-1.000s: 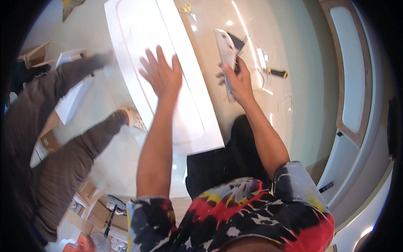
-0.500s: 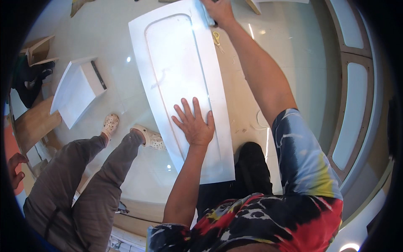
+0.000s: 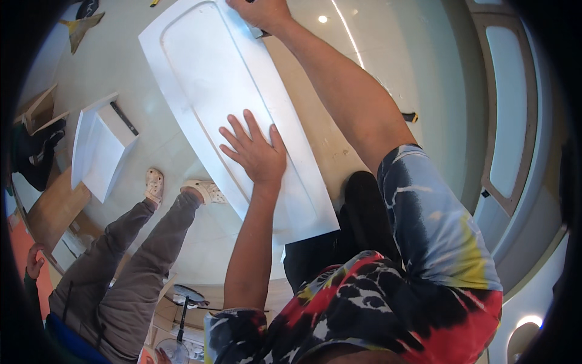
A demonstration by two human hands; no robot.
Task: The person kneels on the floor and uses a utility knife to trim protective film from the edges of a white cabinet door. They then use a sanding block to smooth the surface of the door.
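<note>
A long white panel [image 3: 206,67] with a rounded rectangular groove lies slanted before me, its near end at my legs. Flat on its face, past the middle toward me, rests my left hand [image 3: 257,153], fingers spread and holding nothing. At the panel's far right edge my right hand [image 3: 265,13] is closed round a flat bluish block [image 3: 254,29], pressed against the edge. The fingers and picture rim cover most of that block, so its exact kind is unclear.
To the left stands a person in grey trousers [image 3: 130,242] and beige clogs [image 3: 206,191]. Beyond are a white drawer [image 3: 106,145] with a black rail and a wooden board [image 3: 57,203]. A yellow-and-black handle [image 3: 411,116] shows beside my right arm; framed panels [image 3: 509,109] line the right.
The panel now appears further left and more slanted, partly because the view has shifted. My left hand stays flat on it; my right hand stays at the far right edge with the block.
</note>
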